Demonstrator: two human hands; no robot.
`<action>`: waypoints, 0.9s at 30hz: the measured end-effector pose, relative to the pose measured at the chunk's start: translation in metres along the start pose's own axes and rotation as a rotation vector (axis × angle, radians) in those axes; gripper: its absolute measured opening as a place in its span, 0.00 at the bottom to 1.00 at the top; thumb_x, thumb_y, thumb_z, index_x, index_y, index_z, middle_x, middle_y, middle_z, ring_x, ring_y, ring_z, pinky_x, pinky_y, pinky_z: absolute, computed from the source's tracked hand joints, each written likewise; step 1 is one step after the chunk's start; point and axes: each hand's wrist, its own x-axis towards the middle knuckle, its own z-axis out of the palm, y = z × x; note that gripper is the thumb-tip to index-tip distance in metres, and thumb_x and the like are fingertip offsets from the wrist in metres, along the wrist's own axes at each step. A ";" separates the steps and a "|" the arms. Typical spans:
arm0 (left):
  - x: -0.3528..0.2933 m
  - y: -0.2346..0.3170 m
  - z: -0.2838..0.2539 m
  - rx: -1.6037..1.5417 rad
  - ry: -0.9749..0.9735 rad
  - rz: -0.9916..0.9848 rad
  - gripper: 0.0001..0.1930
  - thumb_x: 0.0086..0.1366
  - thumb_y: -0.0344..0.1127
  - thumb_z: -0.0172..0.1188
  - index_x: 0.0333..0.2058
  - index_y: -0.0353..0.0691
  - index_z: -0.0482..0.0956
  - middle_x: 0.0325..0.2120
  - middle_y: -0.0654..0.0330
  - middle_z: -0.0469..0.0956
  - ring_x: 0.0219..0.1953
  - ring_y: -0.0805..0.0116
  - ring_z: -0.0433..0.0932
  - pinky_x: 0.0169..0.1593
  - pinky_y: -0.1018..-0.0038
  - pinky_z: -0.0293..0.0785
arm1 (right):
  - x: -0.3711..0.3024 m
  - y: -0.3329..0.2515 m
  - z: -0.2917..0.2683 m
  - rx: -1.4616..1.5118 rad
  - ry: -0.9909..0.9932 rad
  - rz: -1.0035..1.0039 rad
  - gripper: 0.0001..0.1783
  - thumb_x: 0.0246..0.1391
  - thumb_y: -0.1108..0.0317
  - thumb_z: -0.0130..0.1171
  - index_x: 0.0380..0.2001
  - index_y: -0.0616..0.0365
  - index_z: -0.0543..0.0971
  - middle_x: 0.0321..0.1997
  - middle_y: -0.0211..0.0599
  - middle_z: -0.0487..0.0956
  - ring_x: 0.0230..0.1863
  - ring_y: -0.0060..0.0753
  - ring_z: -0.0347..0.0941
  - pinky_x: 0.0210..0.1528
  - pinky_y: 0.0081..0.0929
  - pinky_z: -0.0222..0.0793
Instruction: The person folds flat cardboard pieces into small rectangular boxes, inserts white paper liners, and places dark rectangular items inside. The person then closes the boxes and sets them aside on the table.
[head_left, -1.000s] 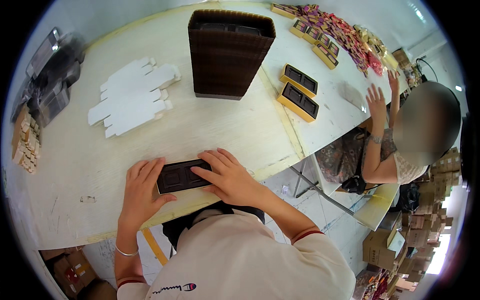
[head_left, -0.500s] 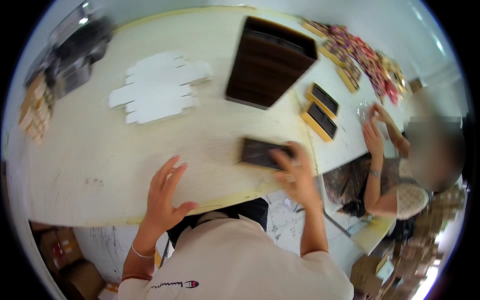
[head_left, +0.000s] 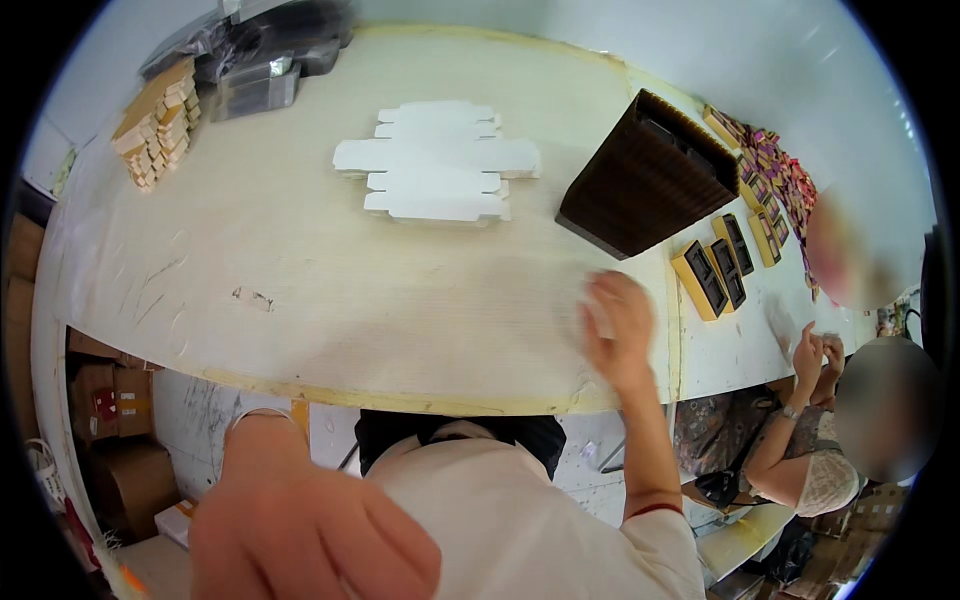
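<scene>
Close to the camera at the lower left, my left hand (head_left: 310,535) is raised and looks large. Its fingers bend downward and their tips are hidden, so I cannot make out whether it holds anything. My right hand (head_left: 620,325) hovers over the table's right part, somewhat blurred, with thumb and fingers apart and nothing visible in them. To its right sit several small yellow boxes with black inserts, the nearest one (head_left: 700,280) angled on the table. Beyond the hand stands a tall dark brown stack of nested trays (head_left: 650,175). Flat white box blanks (head_left: 440,160) lie in a pile at the middle.
Stacked cream cardboard pieces (head_left: 160,125) and clear plastic covers (head_left: 258,88) occupy the far left. At the right, a co-worker's hands (head_left: 818,352) are near a heap of wrapped small items (head_left: 790,175). Cardboard boxes (head_left: 110,400) sit under the table.
My right hand has let go of the black-filled box, which now stands with the other yellow boxes at the right. My left hand has come up from the table toward the camera. The view has shifted.
</scene>
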 end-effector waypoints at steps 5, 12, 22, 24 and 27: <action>-0.009 0.006 0.027 -0.081 0.192 0.078 0.20 0.68 0.45 0.54 0.18 0.43 0.76 0.26 0.61 0.79 0.26 0.69 0.73 0.28 0.76 0.67 | 0.082 -0.017 0.089 0.076 -0.223 -0.034 0.27 0.45 0.66 0.67 0.50 0.63 0.73 0.57 0.51 0.71 0.60 0.56 0.65 0.63 0.46 0.58; -0.015 0.005 0.019 -0.030 0.032 0.069 0.20 0.69 0.47 0.52 0.19 0.46 0.75 0.24 0.65 0.75 0.24 0.72 0.72 0.28 0.78 0.64 | 0.125 0.021 0.116 0.137 -0.655 0.049 0.26 0.47 0.62 0.67 0.47 0.65 0.74 0.50 0.48 0.76 0.53 0.48 0.69 0.57 0.39 0.63; -0.057 -0.006 0.011 0.677 0.324 -0.020 0.09 0.57 0.37 0.64 0.22 0.41 0.75 0.28 0.55 0.77 0.31 0.59 0.74 0.31 0.65 0.71 | 0.144 0.001 0.085 0.124 -0.379 -0.125 0.10 0.47 0.71 0.58 0.34 0.64 0.77 0.31 0.46 0.76 0.38 0.46 0.73 0.47 0.37 0.69; -0.066 -0.019 0.002 1.574 0.459 -0.097 0.13 0.57 0.46 0.64 0.30 0.42 0.79 0.33 0.56 0.77 0.30 0.58 0.74 0.33 0.66 0.70 | 0.125 -0.021 0.057 -0.041 -0.124 -0.420 0.10 0.41 0.73 0.58 0.31 0.63 0.77 0.28 0.43 0.74 0.37 0.43 0.73 0.46 0.38 0.71; -0.091 -0.041 -0.002 1.971 0.346 -0.345 0.15 0.57 0.47 0.65 0.36 0.43 0.80 0.35 0.58 0.78 0.30 0.60 0.74 0.36 0.67 0.70 | 0.079 -0.067 0.003 -0.039 -0.151 -0.475 0.12 0.38 0.74 0.59 0.31 0.63 0.75 0.27 0.39 0.72 0.35 0.42 0.73 0.46 0.38 0.72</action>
